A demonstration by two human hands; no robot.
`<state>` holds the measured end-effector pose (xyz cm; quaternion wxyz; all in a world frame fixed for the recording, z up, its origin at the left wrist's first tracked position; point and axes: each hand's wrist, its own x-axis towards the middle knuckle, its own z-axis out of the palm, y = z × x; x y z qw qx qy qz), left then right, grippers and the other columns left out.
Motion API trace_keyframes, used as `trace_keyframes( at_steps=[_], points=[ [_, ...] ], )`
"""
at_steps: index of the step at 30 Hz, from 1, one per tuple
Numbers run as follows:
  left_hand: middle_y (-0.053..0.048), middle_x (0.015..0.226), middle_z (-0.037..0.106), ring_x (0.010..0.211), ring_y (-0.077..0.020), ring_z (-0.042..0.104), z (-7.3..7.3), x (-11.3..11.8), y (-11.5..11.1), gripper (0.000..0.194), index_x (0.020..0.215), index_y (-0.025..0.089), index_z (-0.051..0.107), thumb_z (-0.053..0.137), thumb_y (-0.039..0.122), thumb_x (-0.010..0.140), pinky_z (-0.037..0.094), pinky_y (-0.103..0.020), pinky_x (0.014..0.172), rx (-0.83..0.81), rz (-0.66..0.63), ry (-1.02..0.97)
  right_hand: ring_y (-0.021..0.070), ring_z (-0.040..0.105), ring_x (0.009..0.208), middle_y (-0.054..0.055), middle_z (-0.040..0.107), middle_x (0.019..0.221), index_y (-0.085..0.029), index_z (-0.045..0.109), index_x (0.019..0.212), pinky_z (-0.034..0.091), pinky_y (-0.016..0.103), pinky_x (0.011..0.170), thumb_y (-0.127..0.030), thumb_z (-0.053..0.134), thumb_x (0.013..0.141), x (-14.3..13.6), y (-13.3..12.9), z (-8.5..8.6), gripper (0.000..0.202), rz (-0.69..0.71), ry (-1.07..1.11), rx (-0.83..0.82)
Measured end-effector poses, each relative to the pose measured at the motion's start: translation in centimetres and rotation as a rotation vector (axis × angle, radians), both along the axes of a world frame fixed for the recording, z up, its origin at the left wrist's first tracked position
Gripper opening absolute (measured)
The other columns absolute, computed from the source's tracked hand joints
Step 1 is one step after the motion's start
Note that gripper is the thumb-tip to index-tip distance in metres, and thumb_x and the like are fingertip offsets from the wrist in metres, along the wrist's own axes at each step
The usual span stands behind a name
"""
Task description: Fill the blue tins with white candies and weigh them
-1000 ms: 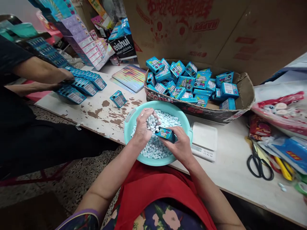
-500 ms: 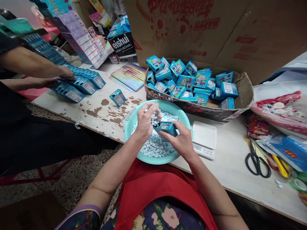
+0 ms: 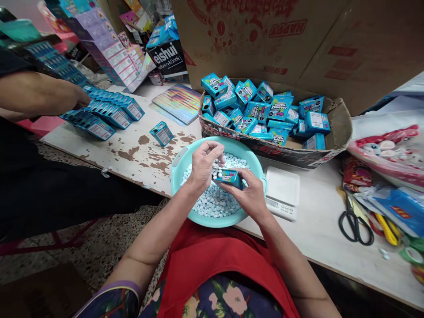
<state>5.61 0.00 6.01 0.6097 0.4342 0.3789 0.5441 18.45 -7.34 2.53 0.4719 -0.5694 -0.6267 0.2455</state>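
Over a turquoise basin [image 3: 176, 176] of pale blue candies [image 3: 215, 203], my right hand [image 3: 249, 190] grips a small blue box [image 3: 230, 177], tilted with its open end toward my left hand [image 3: 203, 165]. The fingers of my left hand are curled round some candies [image 3: 217, 170] at the box's opening. A white digital scale [image 3: 282, 190] lies just right of the basin. Behind the basin, a cardboard tray [image 3: 338, 128] holds several blue boxes [image 3: 258, 112]. One blue box [image 3: 161, 133] stands alone to the left.
At the left, a co-worker's hand [image 3: 77, 96] is over rows of blue boxes [image 3: 114, 114]. A shiny patterned sheet [image 3: 179, 104] lies behind the lone box. Black scissors [image 3: 355, 223], a yellow cutter [image 3: 387, 229] and plastic bags [image 3: 397, 207] are at the right. A large carton [image 3: 314, 44] stands behind.
More candies now show at the box's opening beneath my left fingers. The co-worker's hand has moved left and away from the front of the box rows.
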Motion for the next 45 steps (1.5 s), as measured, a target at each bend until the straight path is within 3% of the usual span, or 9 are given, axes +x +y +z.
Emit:
trace_keyframes(
  at_steps=[14,18,21,26,31,35,39,42,45],
  points=[
    [0.005,0.057,0.053,0.044,-0.0073,0.052,0.2,0.5,-0.7,0.023,0.074,0.018,0.055,0.066,0.037,0.079,0.04,-0.019,0.044,-0.009,-0.076,0.023,0.021,0.064,0.088,0.003,0.07,0.095,-0.025,0.067,0.101,0.05,0.036,0.083,-0.035,0.077,0.073,0.1,0.1,-0.1,0.031,-0.005,0.018,0.013],
    [0.005,0.058,0.052,0.046,-0.0089,0.052,0.0,-0.5,0.1,0.02,0.078,0.019,0.054,0.061,0.038,0.081,0.043,-0.022,0.047,0.028,0.003,0.032,0.0215,0.065,0.09,0.003,0.071,0.098,-0.025,0.068,0.101,0.051,0.037,0.085,-0.039,0.079,0.071,0.9,-0.4,-0.3,0.035,-0.018,0.093,-0.021],
    [0.001,0.069,0.06,0.064,-0.0146,0.061,-2.0,-1.9,1.8,0.021,0.084,0.02,0.057,0.054,0.041,0.084,0.05,-0.028,0.061,0.067,-0.026,0.364,0.0221,0.066,0.091,0.004,0.071,0.099,-0.024,0.068,0.103,0.053,0.038,0.085,-0.04,0.081,0.067,2.4,-1.1,-0.7,0.041,-0.156,0.204,-0.014],
    [-0.011,0.118,0.062,0.114,-0.0289,0.053,-6.8,-0.9,2.7,0.031,0.108,0.019,0.061,0.054,0.038,0.085,0.042,-0.045,0.098,0.339,-0.547,1.291,0.021,0.066,0.087,0.003,0.07,0.096,-0.021,0.066,0.104,0.054,0.038,0.083,-0.036,0.082,0.065,4.1,-1.1,-1.0,0.045,-0.374,0.331,0.105],
    [-0.016,0.121,0.056,0.111,-0.0343,0.052,-7.7,1.1,-0.5,0.052,0.122,0.019,0.054,0.039,0.057,0.089,0.045,-0.048,0.087,0.539,-0.716,1.532,0.0213,0.066,0.088,0.003,0.07,0.097,-0.022,0.067,0.103,0.054,0.038,0.084,-0.033,0.083,0.064,4.1,-1.0,-0.4,0.044,-0.34,0.336,0.119],
    [-0.013,0.111,0.059,0.092,-0.0283,0.06,-7.1,-0.9,-1.7,0.041,0.113,0.021,0.057,0.036,0.05,0.092,0.047,-0.039,0.074,0.636,-0.748,1.554,0.0212,0.066,0.085,0.002,0.069,0.094,-0.022,0.068,0.102,0.054,0.037,0.079,-0.034,0.082,0.065,4.2,-2.1,0.1,0.041,-0.363,0.297,0.114],
    [-0.007,0.091,0.064,0.078,-0.0225,0.061,-6.8,-3.1,-0.3,0.024,0.094,0.021,0.06,0.046,0.039,0.088,0.044,-0.033,0.068,0.469,-0.604,1.452,0.0205,0.065,0.085,0.003,0.069,0.093,-0.022,0.068,0.101,0.054,0.035,0.078,-0.036,0.082,0.067,3.9,-2.5,0.0,0.04,-0.335,0.249,0.102],
    [-0.002,0.071,0.059,0.064,-0.016,0.056,-5.7,-3.5,0.7,0.023,0.077,0.02,0.058,0.052,0.041,0.084,0.041,-0.027,0.058,0.187,-0.375,1.069,0.0201,0.065,0.084,0.003,0.069,0.092,-0.023,0.068,0.103,0.053,0.036,0.08,-0.038,0.08,0.069,3.3,-2.2,-0.3,0.039,-0.263,0.171,0.013],
    [0.003,0.06,0.052,0.041,-0.0073,0.04,-3.4,-3.0,0.6,0.029,0.074,0.019,0.054,0.06,0.046,0.079,0.026,-0.021,0.039,-0.126,-0.194,0.524,0.02,0.065,0.086,0.003,0.07,0.095,-0.024,0.068,0.104,0.052,0.035,0.081,-0.038,0.079,0.071,2.7,-1.7,-0.5,0.038,-0.214,0.098,-0.002]
  ],
)
